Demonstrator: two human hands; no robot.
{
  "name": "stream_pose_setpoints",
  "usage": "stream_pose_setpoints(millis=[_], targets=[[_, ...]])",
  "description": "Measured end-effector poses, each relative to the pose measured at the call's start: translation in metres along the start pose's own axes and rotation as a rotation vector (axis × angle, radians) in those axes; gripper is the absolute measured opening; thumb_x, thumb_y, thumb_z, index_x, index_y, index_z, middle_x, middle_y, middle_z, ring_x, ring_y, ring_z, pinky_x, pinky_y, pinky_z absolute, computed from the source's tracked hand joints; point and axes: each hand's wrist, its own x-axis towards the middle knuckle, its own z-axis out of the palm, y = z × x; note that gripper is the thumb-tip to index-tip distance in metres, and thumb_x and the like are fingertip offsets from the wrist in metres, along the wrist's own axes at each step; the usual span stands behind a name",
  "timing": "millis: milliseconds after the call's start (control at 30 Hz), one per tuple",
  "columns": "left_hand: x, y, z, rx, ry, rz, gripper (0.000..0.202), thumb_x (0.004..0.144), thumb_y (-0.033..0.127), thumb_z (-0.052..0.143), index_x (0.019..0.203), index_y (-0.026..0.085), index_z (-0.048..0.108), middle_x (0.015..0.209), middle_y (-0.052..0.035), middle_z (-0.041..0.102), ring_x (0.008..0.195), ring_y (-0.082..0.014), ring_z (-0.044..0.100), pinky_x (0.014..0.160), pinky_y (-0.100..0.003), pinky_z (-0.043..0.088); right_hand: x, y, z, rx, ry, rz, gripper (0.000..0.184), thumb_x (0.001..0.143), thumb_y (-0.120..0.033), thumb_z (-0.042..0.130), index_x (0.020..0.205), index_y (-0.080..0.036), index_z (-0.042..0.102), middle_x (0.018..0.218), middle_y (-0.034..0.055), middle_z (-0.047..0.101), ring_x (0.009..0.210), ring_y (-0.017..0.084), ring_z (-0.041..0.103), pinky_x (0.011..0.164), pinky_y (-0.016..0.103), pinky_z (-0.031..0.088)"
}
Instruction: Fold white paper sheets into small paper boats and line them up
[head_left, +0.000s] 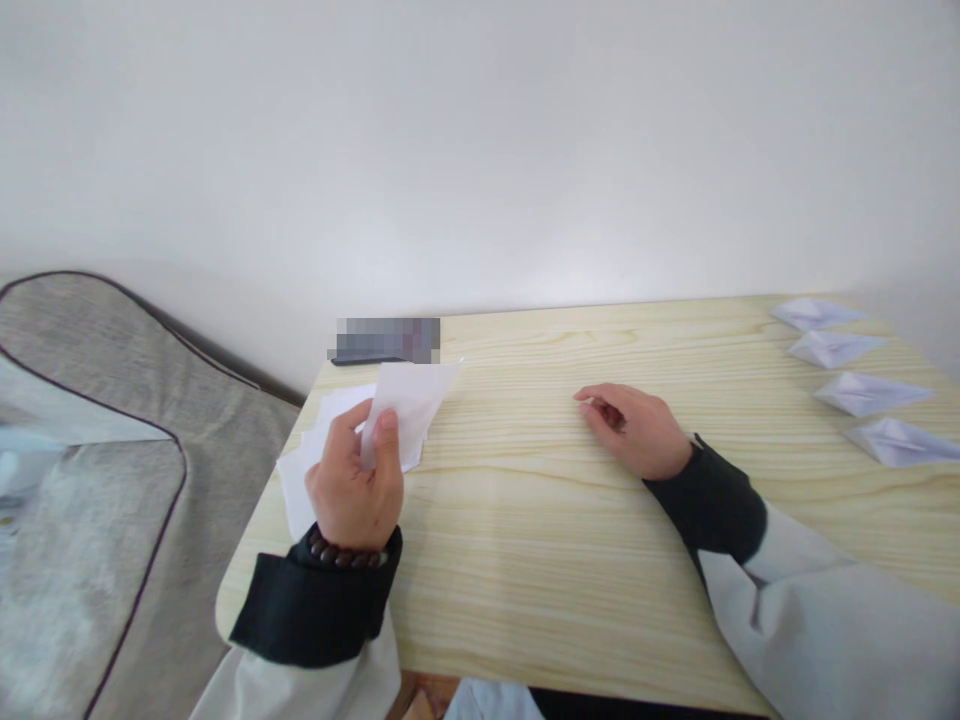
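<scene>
My left hand (356, 475) pinches a white sheet of paper (412, 400) between thumb and fingers, holding it raised at the table's left side. Beneath that hand, more loose white sheets (300, 490) overlap on the table, partly hidden by the hand and the held paper. My right hand (634, 425) rests over the table to the right of the middle, with its fingers curled and thumb and index tips close together. Nothing shows between them. Several folded white paper pieces (855, 392), long and pointed, stand in a column on the far right.
A light wood-grain table (510, 540) stands against a white wall (525, 150). At its back left lies a dark flat object (386, 342), blurred out. A grey upholstered seat with dark piping (217, 450) is beside the table's left edge.
</scene>
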Motion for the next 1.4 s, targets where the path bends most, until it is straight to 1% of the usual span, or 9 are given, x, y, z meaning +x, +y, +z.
stream_pose_setpoints(millis=[333,433,533,667,800,900,1033,1200,1400], targets=[[0.008,0.022,0.032,-0.306,-0.076,-0.151,0.030,0.081,0.042,0.057,0.094,0.015,0.062,0.054,0.0038,0.054,0.045,-0.0075,0.048,0.042,-0.016,0.035,0.001,-0.002,-0.001,0.041,0.038,-0.025,0.020,0.086,-0.027,0.046,0.098,-0.019,0.060,0.084,0.0046,0.065,0.067,0.015,0.057,0.068,0.029,0.047],[0.013,0.034,0.052,-0.503,-0.211,-0.227,0.034,0.078,0.044,0.058,0.096,0.015,0.062,0.055,0.0033,0.056,0.043,-0.0077,0.048,0.039,-0.016,0.035,0.004,-0.002,-0.001,0.110,0.146,-0.006,0.040,0.083,-0.034,0.052,0.118,-0.016,0.050,0.111,0.0125,0.060,0.085,0.020,0.058,0.072,0.033,0.049],[0.016,0.048,0.076,-0.688,-0.452,-0.284,0.033,0.075,0.043,0.061,0.096,0.017,0.063,0.060,0.0021,0.062,0.042,-0.0083,0.049,0.038,-0.018,0.037,0.008,0.000,-0.001,0.202,0.188,-0.007,0.056,0.080,-0.039,0.056,0.128,-0.016,0.040,0.124,0.0159,0.053,0.098,0.023,0.055,0.074,0.035,0.049],[0.016,0.060,0.097,-0.793,-0.644,-0.300,0.038,0.069,0.041,0.068,0.098,0.017,0.064,0.066,-0.0006,0.066,0.050,-0.0118,0.057,0.040,-0.018,0.041,0.011,0.003,-0.003,0.290,0.108,0.081,0.035,0.081,-0.035,0.056,0.110,-0.017,0.053,0.086,0.0069,0.066,0.069,0.016,0.055,0.064,0.030,0.047],[0.016,0.059,0.100,-1.053,-0.732,-0.356,0.063,0.072,0.043,0.066,0.126,0.021,0.042,0.068,0.0015,0.067,0.046,-0.0112,0.057,0.040,-0.019,0.044,0.013,0.005,-0.007,0.542,0.022,0.246,0.020,0.079,-0.038,0.058,0.077,-0.019,0.051,0.055,-0.0039,0.053,0.046,0.008,0.041,0.045,0.022,0.035],[0.017,0.056,0.100,-1.230,-0.759,-0.424,0.071,0.069,0.043,0.068,0.128,0.021,0.036,0.082,-0.0023,0.069,0.060,-0.0139,0.064,0.049,-0.023,0.051,0.013,0.006,-0.010,0.792,0.008,0.376,0.026,0.078,-0.039,0.060,0.075,-0.021,0.041,0.053,-0.0059,0.053,0.041,0.006,0.038,0.039,0.018,0.027],[0.015,0.056,0.102,-1.188,-0.941,-0.405,0.051,0.062,0.034,0.076,0.103,0.013,0.054,0.093,-0.0081,0.070,0.081,-0.0188,0.067,0.070,-0.028,0.055,0.011,0.006,-0.015,0.986,-0.155,0.468,0.027,0.078,-0.041,0.060,0.087,-0.021,0.043,0.053,-0.0057,0.057,0.038,0.007,0.042,0.037,0.017,0.030],[0.012,0.057,0.102,-1.086,-1.128,-0.370,0.038,0.067,0.039,0.072,0.092,0.014,0.058,0.082,-0.0070,0.071,0.069,-0.0202,0.067,0.055,-0.026,0.054,0.008,0.009,-0.018,1.018,-0.312,0.444,0.034,0.080,-0.040,0.059,0.103,-0.017,0.052,0.058,-0.0009,0.064,0.042,0.009,0.052,0.039,0.018,0.037],[0.013,0.059,0.097,-1.142,-1.215,-0.437,0.051,0.064,0.037,0.076,0.103,0.016,0.051,0.077,-0.0058,0.073,0.067,-0.0212,0.068,0.056,-0.029,0.055,0.008,0.014,-0.016,0.985,-0.180,0.464,0.029,0.082,-0.041,0.057,0.098,-0.016,0.059,0.058,-0.0010,0.064,0.040,0.009,0.052,0.036,0.017,0.037]])
